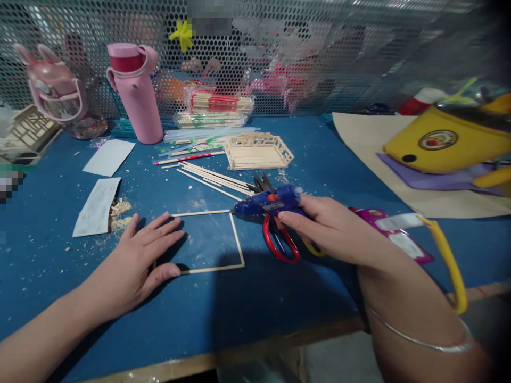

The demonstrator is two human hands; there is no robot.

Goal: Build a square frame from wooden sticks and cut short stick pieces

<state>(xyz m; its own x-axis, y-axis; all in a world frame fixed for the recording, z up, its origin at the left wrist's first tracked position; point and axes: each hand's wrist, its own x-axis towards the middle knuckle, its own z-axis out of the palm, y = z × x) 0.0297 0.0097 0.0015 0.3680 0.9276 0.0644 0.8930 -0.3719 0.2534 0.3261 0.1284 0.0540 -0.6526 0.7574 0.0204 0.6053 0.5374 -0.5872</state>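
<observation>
the left hand (138, 258), left of centre, lies palm down with its fingers loosely spread, over the left end of the stick square (237, 239). its thumb tip is at the end of the lower stick, its fingers by the end of the upper one; the left side is mostly hidden. it grips nothing.

the right hand (331, 226), right of centre, is closed around the handle of a blue glue gun (275, 201). the nozzle points left at the square's upper right corner; whether it touches, i cannot tell. a bracelet (423, 344) circles that forearm at lower right.

the square is at the middle of the picture, flat on the blue table (159, 330). red-handled scissors (268, 242) lie under the gun. loose sticks (217, 178) fan out above the square, and beyond them sits a small wooden tray (255, 157).

two pale cards (96, 210) lie at left, the lower one beside wood crumbs (121, 210). a pink bottle (139, 103) stands at upper left, bagged sticks (219, 102) at upper middle, a yellow bag (471, 143) at upper right.
</observation>
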